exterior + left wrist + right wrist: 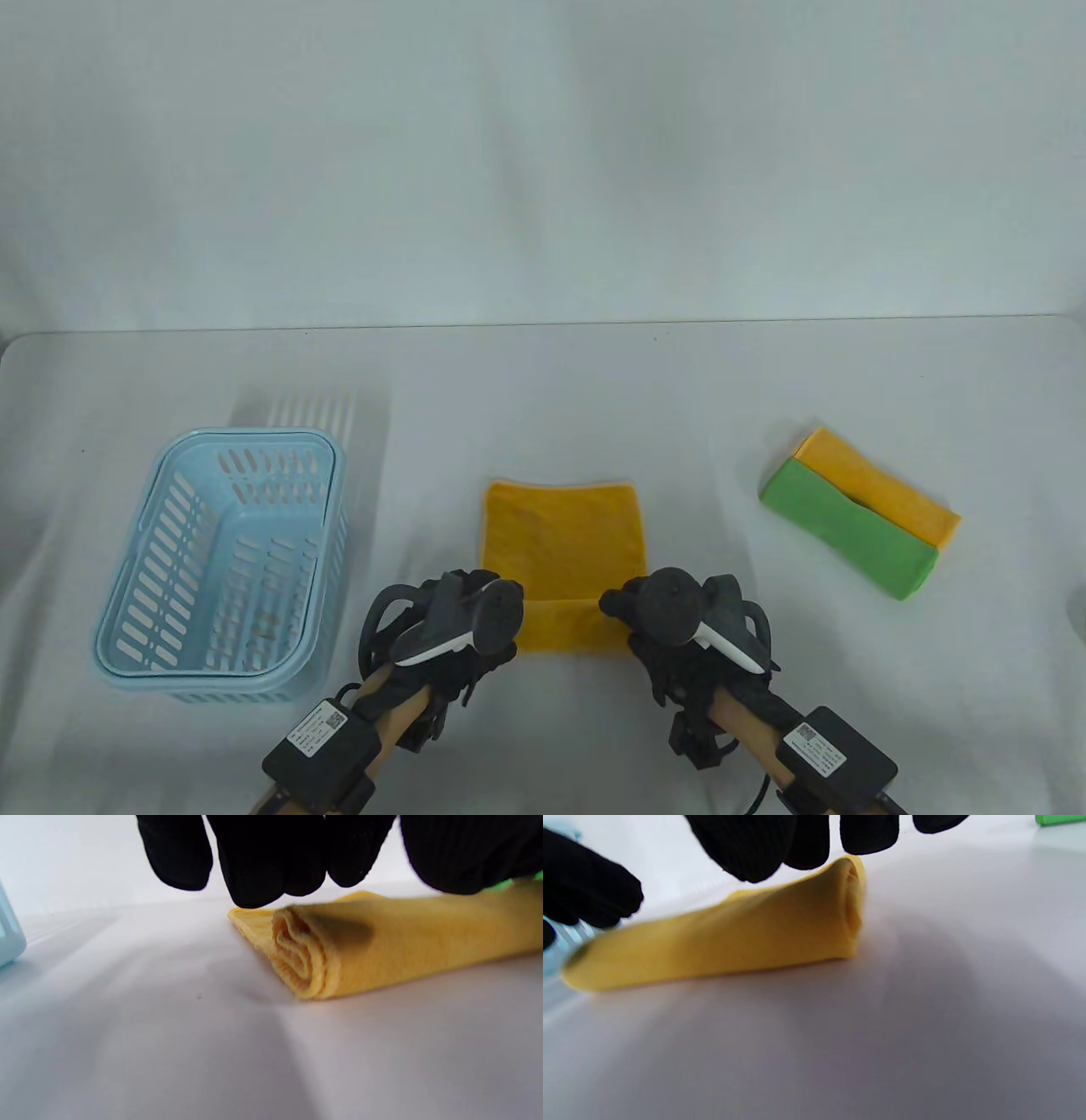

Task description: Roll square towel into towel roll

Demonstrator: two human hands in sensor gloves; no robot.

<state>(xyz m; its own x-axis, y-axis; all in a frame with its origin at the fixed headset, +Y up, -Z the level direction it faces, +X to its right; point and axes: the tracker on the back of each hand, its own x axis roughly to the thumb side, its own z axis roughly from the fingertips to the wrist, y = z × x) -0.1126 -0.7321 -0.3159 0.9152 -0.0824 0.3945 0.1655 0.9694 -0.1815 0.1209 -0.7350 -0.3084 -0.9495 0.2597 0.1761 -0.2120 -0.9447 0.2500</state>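
A yellow square towel [560,543] lies flat on the white table, and its near edge is rolled into a short roll [564,626]. My left hand [475,628] sits at the roll's left end and my right hand [657,620] at its right end. In the left wrist view the gloved fingertips [254,878] come down over the far side of the roll [382,942], whose spiral end shows. In the right wrist view the fingertips [755,853] hang just over the top of the roll [734,938], with the thumb apart at the left. Neither hand closes round the cloth.
A light blue slotted basket [170,509] stands on the left of the table. Two folded towels, one green [848,531] and one yellow [882,488], lie side by side at the right. The table's back edge meets a white wall.
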